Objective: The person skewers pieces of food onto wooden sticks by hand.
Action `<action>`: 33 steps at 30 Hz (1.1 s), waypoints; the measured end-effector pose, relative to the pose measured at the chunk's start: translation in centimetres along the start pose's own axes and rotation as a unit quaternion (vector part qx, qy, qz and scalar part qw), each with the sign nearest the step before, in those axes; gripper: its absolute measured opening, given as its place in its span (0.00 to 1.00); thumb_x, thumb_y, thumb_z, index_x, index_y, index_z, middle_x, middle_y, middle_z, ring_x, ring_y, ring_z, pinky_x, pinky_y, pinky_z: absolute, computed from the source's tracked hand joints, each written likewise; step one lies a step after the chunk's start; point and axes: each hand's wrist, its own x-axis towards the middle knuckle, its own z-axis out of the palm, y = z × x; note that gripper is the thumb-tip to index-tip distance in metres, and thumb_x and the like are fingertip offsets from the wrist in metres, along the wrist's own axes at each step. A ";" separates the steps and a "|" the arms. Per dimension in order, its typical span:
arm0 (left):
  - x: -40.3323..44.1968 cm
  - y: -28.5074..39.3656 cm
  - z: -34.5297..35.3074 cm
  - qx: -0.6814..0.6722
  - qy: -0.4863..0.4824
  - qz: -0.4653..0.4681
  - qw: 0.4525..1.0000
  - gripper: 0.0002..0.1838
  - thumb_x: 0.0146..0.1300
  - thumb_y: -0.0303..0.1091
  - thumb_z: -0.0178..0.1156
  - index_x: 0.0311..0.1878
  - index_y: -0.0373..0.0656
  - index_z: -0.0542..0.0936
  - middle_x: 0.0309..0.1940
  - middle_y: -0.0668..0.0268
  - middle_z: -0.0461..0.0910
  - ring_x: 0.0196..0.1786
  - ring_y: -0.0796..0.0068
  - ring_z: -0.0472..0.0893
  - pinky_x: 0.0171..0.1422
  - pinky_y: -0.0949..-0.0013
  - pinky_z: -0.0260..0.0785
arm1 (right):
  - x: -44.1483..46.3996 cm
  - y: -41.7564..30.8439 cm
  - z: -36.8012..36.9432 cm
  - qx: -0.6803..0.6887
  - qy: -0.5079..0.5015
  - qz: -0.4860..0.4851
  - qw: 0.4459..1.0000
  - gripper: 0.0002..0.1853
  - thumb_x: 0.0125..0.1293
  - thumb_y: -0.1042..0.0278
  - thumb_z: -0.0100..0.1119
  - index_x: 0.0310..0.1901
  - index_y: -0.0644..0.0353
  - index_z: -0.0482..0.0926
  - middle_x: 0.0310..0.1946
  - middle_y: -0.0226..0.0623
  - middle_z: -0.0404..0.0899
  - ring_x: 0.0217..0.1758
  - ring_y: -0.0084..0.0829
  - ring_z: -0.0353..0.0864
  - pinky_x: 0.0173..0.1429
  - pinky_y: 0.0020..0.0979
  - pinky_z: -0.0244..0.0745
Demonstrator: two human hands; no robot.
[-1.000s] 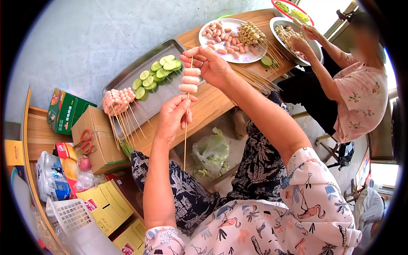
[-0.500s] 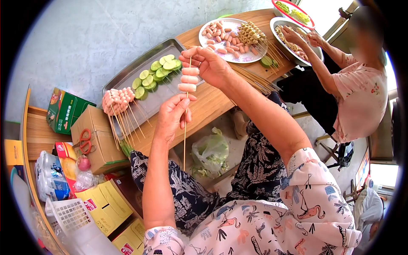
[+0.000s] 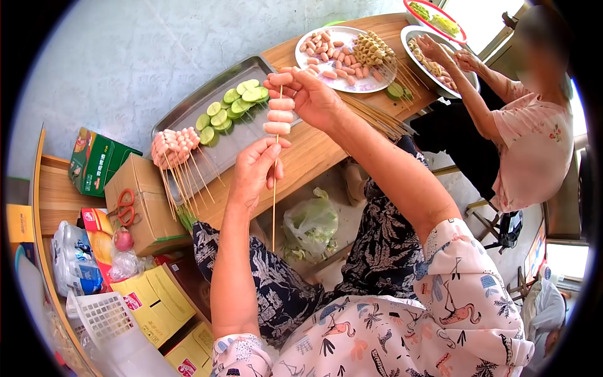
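My left hand (image 3: 254, 168) is closed around a thin wooden skewer (image 3: 274, 210) held upright over the table edge. Three small pink sausages (image 3: 280, 117) are threaded crosswise on it above that hand. At the skewer's top end, my right hand (image 3: 314, 97) pinches another small sausage (image 3: 281, 79), which sits against the tip. Left of my hands, a metal tray (image 3: 188, 113) carries finished sausage skewers (image 3: 174, 147) in a bundle and skewered green cucumber slices (image 3: 231, 108). Loose sausages (image 3: 347, 61) lie on a white plate (image 3: 308, 39) beyond my right hand.
A co-worker (image 3: 521, 132) at the right reaches into a metal bowl (image 3: 465, 93) of food. Bare skewers (image 3: 377, 117) lie on the wooden table (image 3: 301, 157). A cardboard box (image 3: 147, 207) with red scissors (image 3: 126, 207) stands at left. A plastic bag (image 3: 311, 220) is below on the floor.
A small sausage now shows in my right hand at the skewer's tip, where the bare tip was visible before. My left hand has barely moved.
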 end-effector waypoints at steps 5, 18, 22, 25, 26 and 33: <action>-0.1 0.0 0.1 0.000 0.001 0.001 1.000 0.14 0.72 0.40 0.52 0.48 0.39 0.79 0.17 0.73 0.72 0.19 0.90 0.67 0.21 0.86 0.55 | -0.5 -0.3 0.6 0.022 0.021 0.018 0.999 0.20 0.72 0.56 0.50 0.53 0.67 0.75 0.53 0.43 0.79 0.58 0.33 0.75 0.66 0.34 0.68; 0.0 -0.2 0.0 -0.003 0.005 0.004 1.000 0.14 0.72 0.40 0.52 0.48 0.39 0.79 0.17 0.73 0.72 0.20 0.89 0.68 0.21 0.85 0.55 | -1.0 0.2 0.4 0.046 -0.017 0.061 0.997 0.22 0.71 0.56 0.51 0.57 0.65 0.73 0.57 0.43 0.75 0.58 0.31 0.73 0.62 0.34 0.69; 0.1 -0.5 -0.2 -0.004 0.006 0.004 1.000 0.14 0.72 0.40 0.52 0.48 0.39 0.79 0.18 0.73 0.72 0.20 0.89 0.69 0.21 0.85 0.56 | -1.0 0.5 0.4 0.047 -0.054 0.097 0.993 0.21 0.71 0.56 0.51 0.56 0.64 0.72 0.54 0.41 0.77 0.56 0.30 0.75 0.60 0.34 0.70; 0.1 -0.3 0.0 -0.010 0.023 0.011 1.000 0.13 0.72 0.37 0.51 0.47 0.39 0.79 0.18 0.72 0.73 0.19 0.88 0.68 0.20 0.84 0.56 | -0.1 1.5 -1.1 0.080 -0.134 0.113 0.981 0.20 0.71 0.55 0.52 0.54 0.64 0.72 0.51 0.37 0.77 0.50 0.28 0.75 0.57 0.33 0.71; 0.1 -0.3 0.0 -0.010 0.023 0.010 1.000 0.13 0.72 0.37 0.51 0.47 0.39 0.79 0.18 0.72 0.73 0.19 0.88 0.68 0.20 0.84 0.56 | 0.5 1.8 -1.0 0.145 -0.253 0.112 0.950 0.20 0.71 0.55 0.51 0.55 0.63 0.72 0.49 0.36 0.77 0.48 0.27 0.75 0.55 0.32 0.71; 0.3 -0.5 -0.3 -0.001 0.025 0.022 0.999 0.13 0.72 0.39 0.51 0.47 0.40 0.79 0.19 0.72 0.73 0.18 0.89 0.67 0.21 0.85 0.56 | 0.4 2.4 -0.3 0.197 -0.335 0.091 0.917 0.21 0.74 0.53 0.45 0.57 0.61 0.71 0.48 0.35 0.77 0.51 0.28 0.74 0.57 0.33 0.70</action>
